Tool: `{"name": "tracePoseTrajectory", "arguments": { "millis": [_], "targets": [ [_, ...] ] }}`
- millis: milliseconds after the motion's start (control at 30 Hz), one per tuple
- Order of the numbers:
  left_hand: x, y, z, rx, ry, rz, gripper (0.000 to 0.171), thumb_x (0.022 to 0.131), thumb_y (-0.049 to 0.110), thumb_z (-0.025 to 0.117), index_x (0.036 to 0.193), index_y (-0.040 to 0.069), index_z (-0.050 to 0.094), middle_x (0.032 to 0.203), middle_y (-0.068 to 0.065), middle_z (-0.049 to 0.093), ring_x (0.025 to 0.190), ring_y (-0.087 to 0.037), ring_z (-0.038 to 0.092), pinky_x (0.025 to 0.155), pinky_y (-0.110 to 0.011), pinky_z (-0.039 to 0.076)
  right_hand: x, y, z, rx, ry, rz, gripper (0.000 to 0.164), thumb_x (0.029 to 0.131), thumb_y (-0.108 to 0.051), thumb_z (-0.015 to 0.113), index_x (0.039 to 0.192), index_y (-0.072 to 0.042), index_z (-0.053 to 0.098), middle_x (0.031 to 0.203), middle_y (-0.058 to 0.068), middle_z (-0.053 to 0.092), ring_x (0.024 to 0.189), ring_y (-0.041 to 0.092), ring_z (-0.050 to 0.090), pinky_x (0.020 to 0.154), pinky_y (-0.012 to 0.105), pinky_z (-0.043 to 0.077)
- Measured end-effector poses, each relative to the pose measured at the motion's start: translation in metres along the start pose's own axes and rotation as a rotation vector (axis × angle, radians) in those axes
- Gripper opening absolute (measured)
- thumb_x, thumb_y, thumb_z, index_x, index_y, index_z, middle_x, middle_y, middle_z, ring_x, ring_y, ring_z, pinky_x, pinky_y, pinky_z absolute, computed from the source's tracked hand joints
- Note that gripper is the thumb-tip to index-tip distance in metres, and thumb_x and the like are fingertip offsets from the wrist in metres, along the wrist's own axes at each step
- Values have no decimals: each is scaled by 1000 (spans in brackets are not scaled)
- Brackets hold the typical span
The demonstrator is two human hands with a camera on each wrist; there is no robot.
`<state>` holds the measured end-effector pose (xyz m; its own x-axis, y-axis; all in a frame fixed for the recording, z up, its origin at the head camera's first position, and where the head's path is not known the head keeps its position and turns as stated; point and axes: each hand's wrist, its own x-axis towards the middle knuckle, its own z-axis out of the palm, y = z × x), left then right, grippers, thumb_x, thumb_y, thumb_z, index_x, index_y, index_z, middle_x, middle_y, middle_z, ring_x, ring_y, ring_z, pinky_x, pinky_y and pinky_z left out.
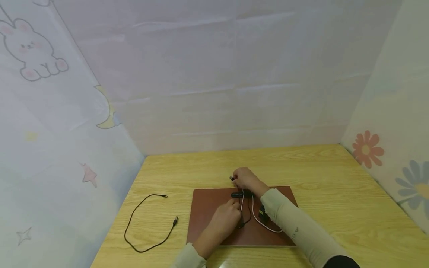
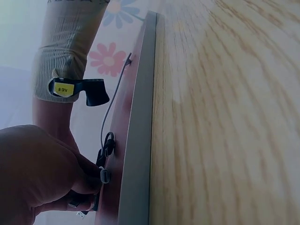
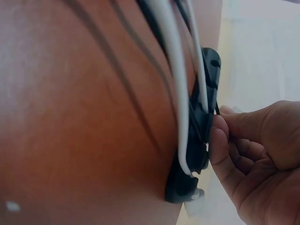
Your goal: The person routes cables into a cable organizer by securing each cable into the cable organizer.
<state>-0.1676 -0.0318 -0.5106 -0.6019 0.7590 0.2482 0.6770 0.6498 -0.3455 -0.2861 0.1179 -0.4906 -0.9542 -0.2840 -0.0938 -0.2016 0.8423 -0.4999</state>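
Observation:
A black cable holder (image 3: 213, 70) with notches along it lies on a brown board (image 1: 211, 230). White cable (image 3: 178, 84) and black cable (image 1: 249, 212) run through its notches. Beyond the holder my right hand (image 1: 246, 178) pinches a black cable, its USB plug (image 1: 232, 178) sticking out to the left. My left hand (image 1: 226, 217) is at the front of the holder, fingers bent, fingertips beside the cables; I cannot tell what it grips. A pale cable plug (image 2: 104, 176) shows right by those fingertips in the left wrist view. Another black plug (image 1: 241, 225) rests on the board.
A separate black cable (image 1: 134, 212) lies in a loop on the wooden table (image 1: 161, 171), left of the board. A black object with a yellow label (image 2: 68, 88) is at the right sleeve. Printed cloth walls (image 1: 201, 82) stand behind and at both sides.

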Motion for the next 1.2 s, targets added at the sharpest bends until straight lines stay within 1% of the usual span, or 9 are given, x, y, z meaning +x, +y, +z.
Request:
{"name": "tracePoseTrajectory", "arguments": {
  "millis": [100, 200, 333, 500, 633, 767, 967, 1067, 1200],
  "targets": [
    [-1, 0, 1, -5, -10, -9, 15, 88, 16, 78, 74, 20, 78, 86, 8, 66, 83, -10, 58, 62, -19, 51, 1, -2, 3, -26, -6, 0, 20, 97, -10, 67, 77, -9, 65, 68, 2, 58, 58, 17, 49, 53, 28, 37],
    [-2, 2, 1, -15, -36, -20, 14, 88, 16, 78, 75, 19, 78, 86, 7, 66, 82, -10, 57, 62, -19, 51, 2, -4, 7, -70, -16, -15, 21, 96, -10, 68, 76, -11, 63, 68, 2, 57, 57, 16, 47, 52, 28, 36],
    [-4, 4, -1, -13, -54, -35, 13, 88, 16, 79, 75, 19, 77, 85, 7, 65, 82, -10, 56, 62, -19, 51, 2, -6, 9, -101, -24, -27, 22, 96, -10, 68, 75, -12, 61, 67, 1, 55, 56, 15, 45, 51, 28, 34],
    [-5, 3, -4, 6, -40, -50, 15, 87, 16, 78, 73, 20, 76, 84, 7, 63, 81, -9, 55, 61, -19, 50, 1, -6, 8, -108, -2, -34, 24, 96, -9, 69, 73, -11, 60, 65, 2, 53, 55, 15, 43, 51, 28, 33],
    [-7, 1, -4, 5, -36, -44, 16, 86, 16, 79, 72, 20, 75, 84, 6, 63, 81, -10, 56, 61, -19, 50, 2, -7, 10, -134, -2, -61, 21, 97, -9, 68, 76, -11, 62, 66, 1, 53, 55, 14, 43, 51, 27, 33],
    [-8, 0, -2, 2, -42, -50, 14, 87, 16, 79, 74, 19, 76, 86, 6, 64, 81, -10, 55, 61, -19, 50, 4, -9, 12, -199, 4, -87, 20, 97, -10, 68, 78, -12, 62, 67, 0, 53, 57, 13, 44, 53, 27, 34],
    [-8, -1, 3, -4, -28, -90, 12, 86, 14, 80, 75, 18, 76, 86, 6, 64, 83, -10, 56, 64, -19, 52, 7, -11, 17, -314, 44, -135, 25, 98, -10, 65, 75, -16, 59, 67, -1, 52, 59, 14, 45, 57, 29, 35],
    [-8, 0, 4, -4, -18, -92, 12, 86, 15, 81, 76, 18, 76, 89, 6, 64, 85, -9, 57, 65, -18, 52, 7, -12, 19, -349, 61, -158, 27, 99, -10, 64, 74, -16, 58, 66, -1, 51, 58, 14, 46, 58, 29, 36],
    [-7, 0, 6, -31, -10, -91, 14, 87, 15, 81, 75, 18, 74, 92, 5, 64, 88, -10, 58, 62, -18, 52, 6, -12, 21, -398, 78, -189, 25, 101, -13, 63, 76, -14, 60, 65, 0, 52, 58, 14, 49, 57, 29, 40]
  ]
}}
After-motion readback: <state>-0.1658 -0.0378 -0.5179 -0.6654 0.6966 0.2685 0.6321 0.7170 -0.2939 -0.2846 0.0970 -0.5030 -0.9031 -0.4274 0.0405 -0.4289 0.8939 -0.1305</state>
